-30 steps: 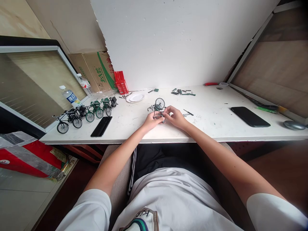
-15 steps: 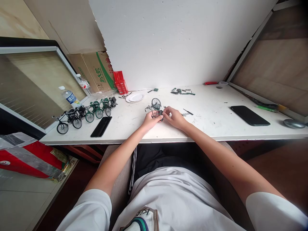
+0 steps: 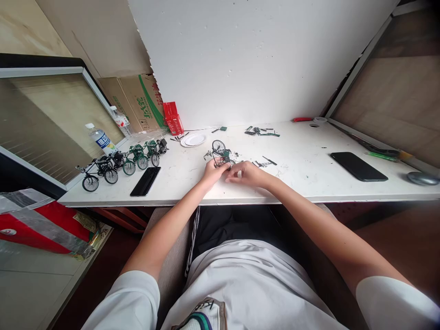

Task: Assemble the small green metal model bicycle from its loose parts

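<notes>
Near the table's front edge, my left hand [image 3: 213, 171] is closed around the lower side of a small model bicycle [image 3: 222, 157], dark with green parts. One spoked wheel points up and away from me, while the fingers partly cover the frame and the other wheel. Just right of the bicycle and slightly closer to me is my right hand [image 3: 248, 174], apart from it. Its fingers are loosely curled, with a gap between thumb and forefinger and no object visible there. Small loose parts [image 3: 262, 163] and a thin dark stick-like piece [image 3: 270, 160] lie beyond the right hand.
Several finished-looking model bicycles [image 3: 110, 175] stand at left beside a phone [image 3: 145, 181]. White plates [image 3: 193, 140], a red box [image 3: 173, 118] and green and black parts [image 3: 261, 132] lie toward the back. Another phone [image 3: 358, 166] and a computer mouse [image 3: 422, 178] are at right.
My right hand has let go of the bicycle and moved slightly down toward me, its fingers loosening. The bicycle has tilted and shifted slightly left in my left hand.
</notes>
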Action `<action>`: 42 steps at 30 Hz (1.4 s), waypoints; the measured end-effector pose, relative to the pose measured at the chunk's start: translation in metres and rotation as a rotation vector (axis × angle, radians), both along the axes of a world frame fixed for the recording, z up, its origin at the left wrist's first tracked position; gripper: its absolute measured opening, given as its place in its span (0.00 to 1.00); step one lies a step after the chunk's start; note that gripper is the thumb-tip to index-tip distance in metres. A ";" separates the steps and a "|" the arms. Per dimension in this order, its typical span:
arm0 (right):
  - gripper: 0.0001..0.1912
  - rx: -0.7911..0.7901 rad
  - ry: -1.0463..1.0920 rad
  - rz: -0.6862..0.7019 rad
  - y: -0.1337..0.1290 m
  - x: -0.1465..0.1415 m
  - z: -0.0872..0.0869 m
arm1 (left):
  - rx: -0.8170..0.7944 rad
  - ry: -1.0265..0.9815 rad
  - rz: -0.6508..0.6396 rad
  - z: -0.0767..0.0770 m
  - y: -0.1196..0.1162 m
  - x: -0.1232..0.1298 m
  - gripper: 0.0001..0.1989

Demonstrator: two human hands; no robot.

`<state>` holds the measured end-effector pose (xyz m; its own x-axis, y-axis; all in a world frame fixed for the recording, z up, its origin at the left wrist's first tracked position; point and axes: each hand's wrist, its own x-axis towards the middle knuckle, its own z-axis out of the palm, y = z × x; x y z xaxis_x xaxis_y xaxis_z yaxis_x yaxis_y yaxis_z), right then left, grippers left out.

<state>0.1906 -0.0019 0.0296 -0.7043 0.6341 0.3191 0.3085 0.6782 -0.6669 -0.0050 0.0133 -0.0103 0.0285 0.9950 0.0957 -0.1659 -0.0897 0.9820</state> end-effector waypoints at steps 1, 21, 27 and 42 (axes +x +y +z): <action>0.16 -0.043 -0.023 0.054 -0.003 -0.002 0.002 | -0.006 -0.003 -0.009 0.000 0.000 0.000 0.20; 0.05 0.085 -0.195 0.074 -0.021 -0.029 -0.011 | 0.001 0.083 -0.019 -0.007 0.004 -0.004 0.25; 0.08 0.003 -0.117 0.057 -0.013 -0.018 -0.006 | 0.012 0.063 0.034 -0.005 0.004 -0.003 0.24; 0.21 -0.042 0.279 -0.372 0.032 0.016 -0.021 | 0.034 -0.023 -0.110 0.011 -0.011 0.003 0.24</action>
